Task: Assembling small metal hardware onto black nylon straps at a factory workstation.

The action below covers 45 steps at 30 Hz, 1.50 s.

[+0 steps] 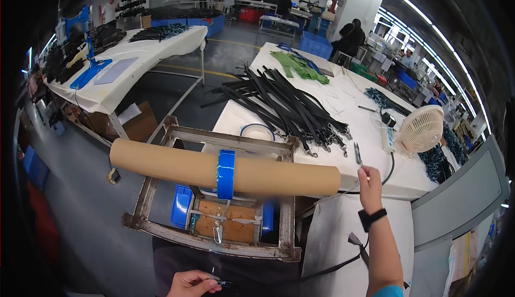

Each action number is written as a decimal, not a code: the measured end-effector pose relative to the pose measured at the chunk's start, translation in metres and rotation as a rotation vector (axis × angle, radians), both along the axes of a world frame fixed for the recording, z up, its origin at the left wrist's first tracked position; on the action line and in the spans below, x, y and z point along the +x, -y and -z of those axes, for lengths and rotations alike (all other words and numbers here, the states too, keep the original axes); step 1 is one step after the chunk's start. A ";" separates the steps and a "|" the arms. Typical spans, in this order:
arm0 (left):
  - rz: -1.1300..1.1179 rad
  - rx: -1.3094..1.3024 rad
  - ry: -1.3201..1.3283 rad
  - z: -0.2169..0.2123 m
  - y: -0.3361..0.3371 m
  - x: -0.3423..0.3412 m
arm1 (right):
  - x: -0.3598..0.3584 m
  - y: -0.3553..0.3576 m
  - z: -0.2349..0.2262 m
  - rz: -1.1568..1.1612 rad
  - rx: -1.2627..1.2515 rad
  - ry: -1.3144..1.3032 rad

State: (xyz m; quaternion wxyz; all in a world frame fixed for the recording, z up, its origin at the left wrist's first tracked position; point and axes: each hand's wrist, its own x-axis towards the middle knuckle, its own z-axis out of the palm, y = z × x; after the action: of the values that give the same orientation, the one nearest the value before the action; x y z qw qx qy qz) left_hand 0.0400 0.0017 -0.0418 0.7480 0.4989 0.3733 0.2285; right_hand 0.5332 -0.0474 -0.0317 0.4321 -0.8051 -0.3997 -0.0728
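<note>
- Apparently, the step in hand is small trimming or fitting work on strap hardware, both hands being busy on opposite sides of the cardboard tube (161, 160), which lies across a worn metal frame (142, 203) and wears a blue band (226, 174).
- Just beyond the tube's right end, the right hand (370, 189) appears to pinch a pair of snips (358, 152) by the near end, blades pointing away over the white table (370, 130).
- Nearer the wearer than the tube, low in view, the left hand (189, 283) is closed, thumb against finger, on a small metal piece (214, 276) with something dark beside it.
- Beyond the tube, a heap of black straps (279, 98) lies on the table, metal hooks toward the tube's right end.
- If the snips are to be used on the left hand's piece, the next move calls for bringing them around the tube's right end, points kept clear of the fingers.
- Hard to make out: what the metal piece is, as the fingertips cover much of it; whether the snips also rest on the table; and whether the loose black strap (335, 267), nearer than the tube's right end, reaches the left hand. The lower edge cuts off the left forearm.
</note>
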 end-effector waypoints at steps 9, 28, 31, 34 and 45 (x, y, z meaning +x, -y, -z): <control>0.123 -0.028 -0.177 -0.004 -0.011 0.010 | 0.155 -0.089 0.051 0.393 -0.625 0.250; 0.158 0.018 0.028 0.008 -0.004 -0.005 | -0.243 0.043 -0.008 -1.093 -0.507 -0.625; 0.143 0.019 0.021 0.003 0.000 -0.004 | -0.257 0.021 -0.004 -1.108 -0.534 -0.626; 0.133 0.043 0.032 0.005 0.000 -0.003 | -0.270 0.003 -0.003 -1.123 -0.571 -0.681; 0.166 -0.001 -0.026 0.001 -0.010 -0.003 | -0.191 0.064 0.009 -1.066 -0.448 -1.421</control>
State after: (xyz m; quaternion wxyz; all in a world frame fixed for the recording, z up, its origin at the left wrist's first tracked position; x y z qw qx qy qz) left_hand 0.0367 0.0122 -0.0430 0.7596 0.5307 0.3407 0.1591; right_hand 0.3421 -0.1110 -0.0402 0.3866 -0.4342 -0.3633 0.7280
